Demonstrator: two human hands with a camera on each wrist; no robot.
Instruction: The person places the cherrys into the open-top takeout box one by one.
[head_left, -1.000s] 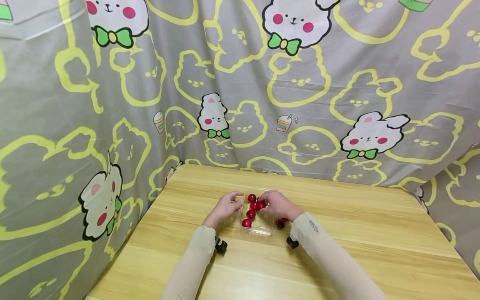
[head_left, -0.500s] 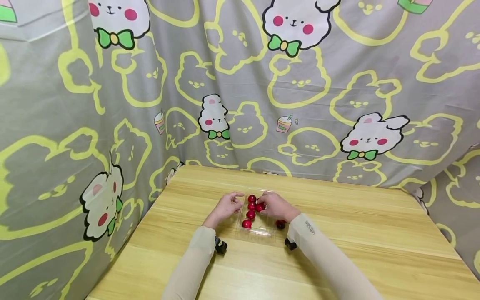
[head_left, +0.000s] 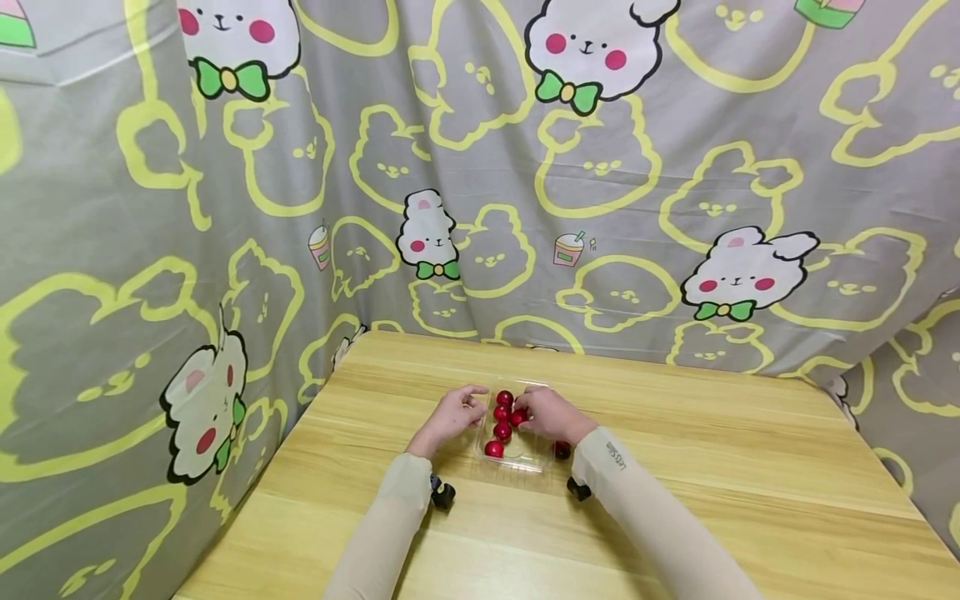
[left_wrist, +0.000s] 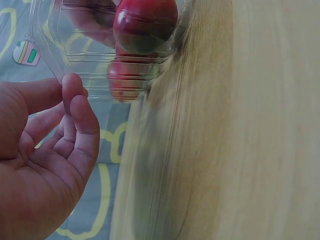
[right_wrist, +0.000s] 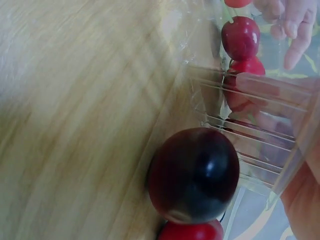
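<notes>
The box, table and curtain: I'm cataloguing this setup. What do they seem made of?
Box: probably clear, glossy plastic; see-through, with moulded ridges and bright glints.
Table: wood or wood-look laminate, smooth with slight sheen; grain streaks fit either.
Curtain: likely thin printed fabric, faintly shiny; soft folds and creases show.

From where I sit at the feed, patterned grey fabric (head_left: 487, 171) walls the space, running across the back and down the left, meeting in a corner behind the tabletop (head_left: 712, 467). I can make out thick yellow animal outlines (head_left: 137, 33) all over it, with white rabbit heads (head_left: 742, 268) among them, pink-cheeked above green bows (head_left: 567, 90), plus small drink cups (head_left: 569, 249). Creases and soft folds cross the cloth, and the same print shows low on the right. The tabletop is pale yellowish wood with long grain lines, its far edge close to the fabric. The light reaches me soft, leaving a faint sheen on the nearer wood.
</notes>
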